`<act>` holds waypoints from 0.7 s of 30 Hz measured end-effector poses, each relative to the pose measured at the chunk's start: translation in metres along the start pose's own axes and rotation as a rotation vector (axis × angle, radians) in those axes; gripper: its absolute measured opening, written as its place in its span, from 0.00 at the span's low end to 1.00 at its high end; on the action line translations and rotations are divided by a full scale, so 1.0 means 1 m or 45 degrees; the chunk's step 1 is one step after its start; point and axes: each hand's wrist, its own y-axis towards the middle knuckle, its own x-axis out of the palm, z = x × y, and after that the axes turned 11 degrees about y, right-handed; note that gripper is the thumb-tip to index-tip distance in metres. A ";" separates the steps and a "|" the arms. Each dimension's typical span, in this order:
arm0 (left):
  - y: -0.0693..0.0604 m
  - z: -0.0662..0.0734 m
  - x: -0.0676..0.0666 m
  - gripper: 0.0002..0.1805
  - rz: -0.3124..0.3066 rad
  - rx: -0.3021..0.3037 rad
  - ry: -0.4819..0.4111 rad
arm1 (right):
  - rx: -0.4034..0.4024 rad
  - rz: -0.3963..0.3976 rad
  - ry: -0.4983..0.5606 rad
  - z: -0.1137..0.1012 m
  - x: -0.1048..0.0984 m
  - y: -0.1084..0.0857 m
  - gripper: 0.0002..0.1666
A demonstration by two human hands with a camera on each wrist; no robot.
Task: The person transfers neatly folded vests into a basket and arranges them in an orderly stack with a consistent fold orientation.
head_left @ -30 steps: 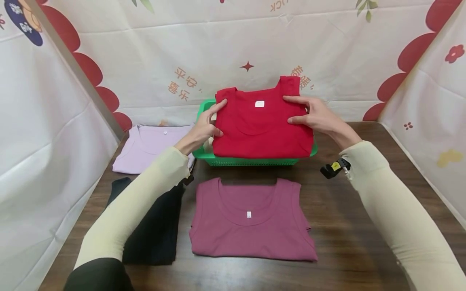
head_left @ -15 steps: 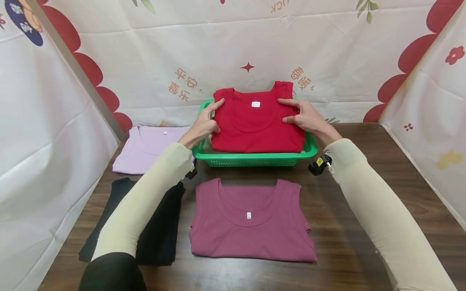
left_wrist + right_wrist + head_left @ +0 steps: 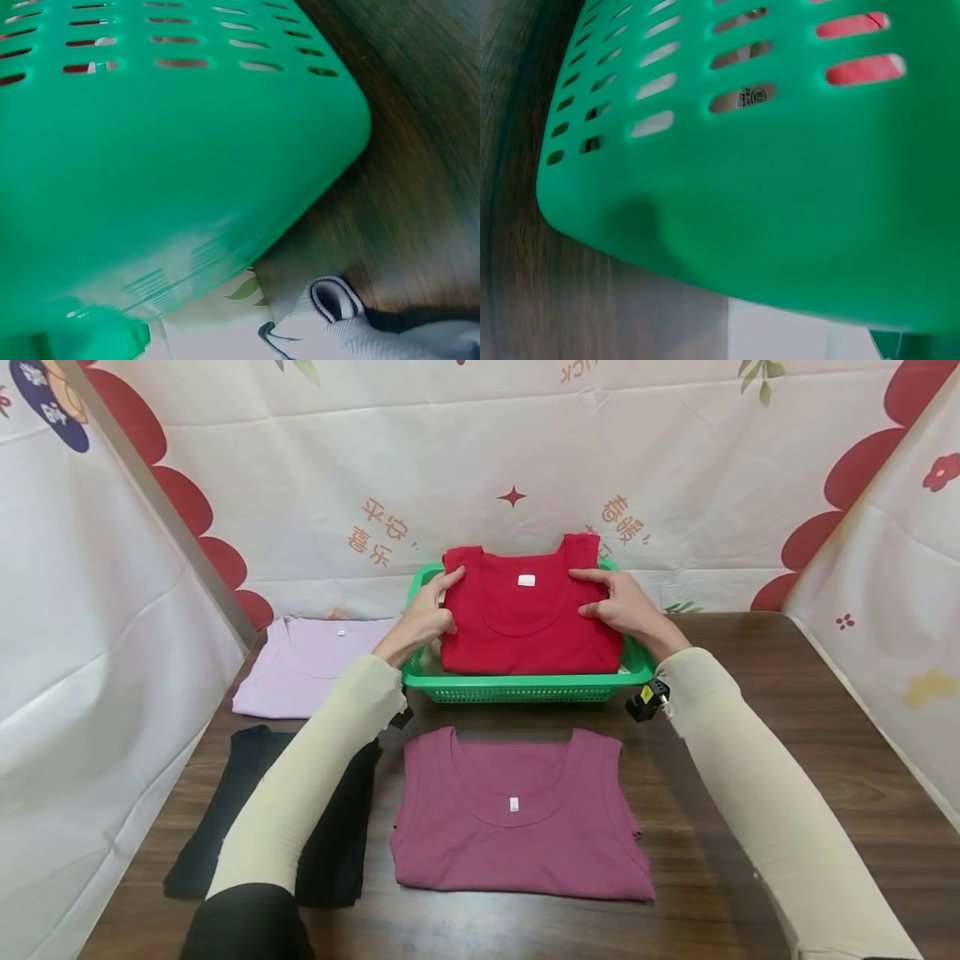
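Observation:
A folded red tank top [image 3: 528, 647] with a white neck label lies in the green plastic basket [image 3: 517, 690], its straps reaching up past the back rim. My left hand [image 3: 422, 618] holds its left side, thumb and forefinger showing on the cloth. On the right side, my right hand [image 3: 628, 608] grips it the same way. The other fingers of both hands are mostly hidden. Both wrist views are filled by the slotted outer wall of the basket [image 3: 187, 142], and neither shows a hand. Red cloth [image 3: 864, 70] is visible through the slots in the right wrist view.
A folded mauve tank top [image 3: 517, 852] lies on the wooden table [image 3: 750, 693] in front of the basket. To the left are a folded lilac tank top [image 3: 315, 652] and a black folded garment [image 3: 330, 843], partly behind my left arm. A printed curtain [image 3: 300, 527] hangs behind.
Both hands have brought the red tank top down and slightly left into the basket, and the basket's front rim now shows below it. My right hand has shifted left. The other garments stay put.

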 end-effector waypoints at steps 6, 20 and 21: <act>0.000 -0.003 0.002 0.55 -0.006 -0.013 0.001 | -0.029 0.043 -0.073 0.003 0.006 0.001 0.39; -0.002 -0.004 0.003 0.55 0.002 0.025 0.106 | -0.037 0.028 -0.167 0.004 0.011 0.000 0.39; -0.002 -0.004 0.004 0.55 0.001 0.029 0.139 | -0.040 0.028 -0.177 0.004 0.011 0.000 0.39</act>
